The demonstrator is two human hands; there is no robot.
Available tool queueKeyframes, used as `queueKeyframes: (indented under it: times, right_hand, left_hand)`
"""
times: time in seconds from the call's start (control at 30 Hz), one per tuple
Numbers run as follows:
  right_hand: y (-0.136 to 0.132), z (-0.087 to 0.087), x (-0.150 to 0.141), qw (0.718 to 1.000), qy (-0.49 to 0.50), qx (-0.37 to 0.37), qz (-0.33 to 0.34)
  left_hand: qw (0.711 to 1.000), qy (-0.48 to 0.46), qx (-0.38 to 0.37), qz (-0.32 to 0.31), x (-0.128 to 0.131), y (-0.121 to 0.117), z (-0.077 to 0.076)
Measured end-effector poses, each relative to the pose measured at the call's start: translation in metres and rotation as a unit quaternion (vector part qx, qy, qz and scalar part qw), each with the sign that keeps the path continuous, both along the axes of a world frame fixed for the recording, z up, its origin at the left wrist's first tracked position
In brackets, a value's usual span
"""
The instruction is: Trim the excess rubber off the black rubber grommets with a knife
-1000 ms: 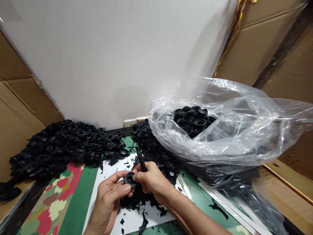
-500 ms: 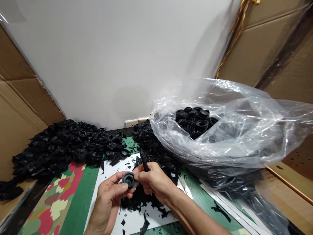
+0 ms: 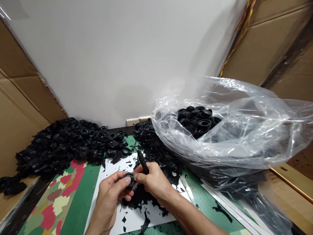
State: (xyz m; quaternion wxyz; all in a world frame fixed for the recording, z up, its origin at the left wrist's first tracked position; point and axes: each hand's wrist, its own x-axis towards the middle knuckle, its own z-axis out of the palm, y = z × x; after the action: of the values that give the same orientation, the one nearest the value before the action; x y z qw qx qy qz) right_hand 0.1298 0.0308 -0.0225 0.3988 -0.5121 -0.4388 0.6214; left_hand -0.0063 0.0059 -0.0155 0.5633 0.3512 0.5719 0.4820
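Between the thumb and fingers of my left hand (image 3: 111,189) is a round black rubber part (image 3: 129,180) with a raised rim, its hollow side partly covered by the thumb. My right hand (image 3: 154,181) grips a black pen-shaped tool (image 3: 142,161), whose back end points up and away. Its working tip is hidden behind the fingers, which touch the right side of the rubber part's rim. Below both hands, black rubber scraps (image 3: 139,199) lie on a white sheet (image 3: 117,222).
On the left is a heap of black rubber parts with ragged edges (image 3: 70,143). A clear plastic bag (image 3: 234,150) at right holds ribbed black parts (image 3: 195,119). More scraps (image 3: 156,147) pile up beside it. Cardboard (image 3: 22,85) flanks the white wall (image 3: 110,58).
My left thumb has moved up over the rubber part's face, and the part has turned slightly. The right hand still holds the tool at its rim. The camera view has shifted a little.
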Motion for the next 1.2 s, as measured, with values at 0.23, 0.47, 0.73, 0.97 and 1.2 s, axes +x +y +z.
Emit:
queueKeyframes:
  times: [0.23, 0.47, 0.73, 0.97, 1.2]
  right_hand:
    - [-0.0014, -0.0038, -0.0018, 0.998, -0.036, 0.039, 0.019]
    - [-0.0023, -0.0060, -0.0058, 0.998, -0.031, 0.049, 0.016]
    - [0.0034, -0.0036, -0.0042, 0.994, 0.091, -0.066, 0.004]
    - [0.0018, 0.0012, -0.0024, 0.988, 0.131, -0.084, 0.010]
    - [0.0006, 0.0009, -0.0042, 0.988, 0.135, -0.078, 0.010]
  left_hand:
    - [0.993, 0.115, -0.017, 0.031, 0.0058, 0.0025, -0.0030]
    - [0.992, 0.113, -0.004, 0.053, 0.0092, 0.0019, -0.0056]
    - [0.999, 0.036, 0.011, 0.026, 0.0087, -0.0023, 0.0001]
    - [1.000, 0.004, 0.012, 0.013, 0.0061, -0.0026, 0.0026]
    - [1.000, -0.014, 0.013, 0.013, 0.0033, -0.0045, 0.0025]
